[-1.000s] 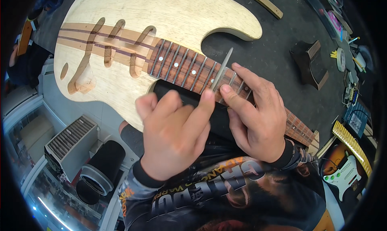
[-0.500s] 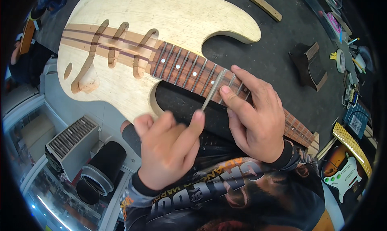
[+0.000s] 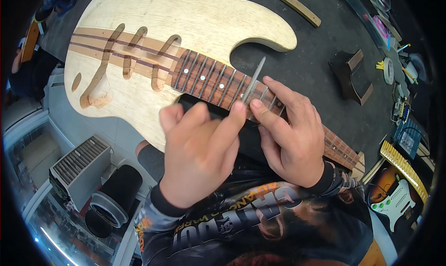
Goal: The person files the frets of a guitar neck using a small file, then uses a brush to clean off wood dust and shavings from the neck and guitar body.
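Note:
An unfinished electric guitar lies on the dark bench, with a pale wood body (image 3: 200,20) and a reddish-brown fretboard (image 3: 209,75) bearing metal frets and white dots. My left hand (image 3: 200,145), slightly blurred, is closed around a slim metal file (image 3: 256,75). The file slants across the frets, its tip reaching past the neck's far edge. Just right of it, my right hand (image 3: 297,131) presses thumb and index fingertips onto the fretboard, its other fingers curled at the neck's near side. A paler, shiny patch shows between those fingertips; I cannot tell what it is.
A dark wooden neck rest (image 3: 353,75) stands right of the guitar. A wooden strip (image 3: 292,5) lies at the back. Tape (image 3: 388,70) and small tools crowd the right edge. A sunburst guitar body with white pickguard (image 3: 394,204) sits lower right, a black bin (image 3: 116,189) lower left.
My left hand has pushed the file forward and slightly right, so more of it sticks out past the neck's far edge. My right hand keeps its place on the fretboard.

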Available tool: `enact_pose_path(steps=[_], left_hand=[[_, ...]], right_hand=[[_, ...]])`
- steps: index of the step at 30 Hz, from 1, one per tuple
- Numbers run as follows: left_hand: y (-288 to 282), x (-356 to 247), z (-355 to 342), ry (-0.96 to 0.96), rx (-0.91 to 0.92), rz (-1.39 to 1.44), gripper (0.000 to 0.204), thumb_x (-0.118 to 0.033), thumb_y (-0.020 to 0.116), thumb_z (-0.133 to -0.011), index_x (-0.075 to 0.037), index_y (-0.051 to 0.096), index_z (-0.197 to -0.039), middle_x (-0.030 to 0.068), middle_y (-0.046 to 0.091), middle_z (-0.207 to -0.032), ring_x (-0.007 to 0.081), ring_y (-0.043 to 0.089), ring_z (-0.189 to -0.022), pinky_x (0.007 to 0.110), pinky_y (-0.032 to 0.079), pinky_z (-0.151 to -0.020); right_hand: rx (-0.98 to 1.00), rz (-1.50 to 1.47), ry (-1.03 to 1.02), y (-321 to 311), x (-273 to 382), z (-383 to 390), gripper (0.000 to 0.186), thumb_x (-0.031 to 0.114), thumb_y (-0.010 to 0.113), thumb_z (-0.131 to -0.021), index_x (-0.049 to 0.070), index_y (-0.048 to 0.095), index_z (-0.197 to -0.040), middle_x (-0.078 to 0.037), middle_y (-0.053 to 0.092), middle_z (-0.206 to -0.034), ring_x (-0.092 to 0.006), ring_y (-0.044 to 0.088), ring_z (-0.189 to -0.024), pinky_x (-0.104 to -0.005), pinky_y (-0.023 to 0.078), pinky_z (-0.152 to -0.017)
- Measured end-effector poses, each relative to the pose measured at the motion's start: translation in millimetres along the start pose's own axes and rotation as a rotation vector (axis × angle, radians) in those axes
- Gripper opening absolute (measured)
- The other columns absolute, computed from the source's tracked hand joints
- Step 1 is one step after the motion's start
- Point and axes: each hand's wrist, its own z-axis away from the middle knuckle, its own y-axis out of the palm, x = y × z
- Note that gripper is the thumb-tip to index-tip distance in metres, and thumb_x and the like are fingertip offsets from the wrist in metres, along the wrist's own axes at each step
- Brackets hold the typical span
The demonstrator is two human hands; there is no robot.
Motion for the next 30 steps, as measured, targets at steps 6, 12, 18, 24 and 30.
enact_pose_path(steps=[6,12,18,24,30], left_hand=[[-15.8,-11.3,37.2,-0.073,0.047,0.001,0.047,-0.005,0.083,-0.088,-0.006,0.08,-0.134,-0.0045,0.061,-0.074,0.0195,0.059,-0.081,0.047,0.033,-0.084],[0.7,-6.7,-3.3,0.006,-0.055,-0.014,0.042,0.004,0.083,-0.089,-0.005,0.082,-0.13,-0.003,0.052,-0.072,0.0208,0.054,-0.073,0.043,0.031,-0.082],[-10.0,-10.6,22.4,-0.029,-0.03,-0.029,0.04,0.004,0.081,-0.088,-0.004,0.082,-0.128,-0.004,0.054,-0.071,0.0192,0.052,-0.072,0.044,0.031,-0.084],[-0.7,-3.3,28.3,0.03,-0.03,-0.069,0.046,-0.002,0.081,-0.088,-0.005,0.08,-0.134,-0.0049,0.055,-0.072,0.0189,0.055,-0.077,0.045,0.03,-0.085],[2.7,-0.4,25.2,0.032,-0.028,-0.083,0.054,-0.007,0.081,-0.088,-0.005,0.077,-0.142,-0.0042,0.056,-0.076,0.0197,0.058,-0.083,0.048,0.029,-0.086]], right_hand=[[0.007,-0.031,0.013,-3.0,4.2,-2.1,0.063,-0.003,0.083,-0.08,0.013,0.077,-0.141,-0.022,0.067,-0.156,-0.0417,0.073,-0.119,-0.0496,0.058,-0.098],[0.004,-0.015,0.019,-5.1,0.4,-2.2,0.062,-0.003,0.083,-0.08,0.013,0.077,-0.14,-0.022,0.067,-0.156,-0.0416,0.073,-0.12,-0.0494,0.058,-0.098],[-0.004,-0.02,-0.008,-1.3,4.0,-1.6,0.06,0.002,0.083,-0.082,0.014,0.077,-0.141,-0.021,0.067,-0.155,-0.0404,0.073,-0.121,-0.0489,0.058,-0.098],[-0.015,0.022,-0.001,-2.6,-0.4,0.9,0.06,0.006,0.084,-0.083,0.014,0.077,-0.143,-0.02,0.068,-0.155,-0.039,0.073,-0.121,-0.0483,0.058,-0.098],[-0.016,0.009,-0.02,2.8,-0.9,-2.1,0.06,0.005,0.083,-0.083,0.015,0.077,-0.143,-0.02,0.068,-0.155,-0.0387,0.073,-0.121,-0.0479,0.058,-0.098]])
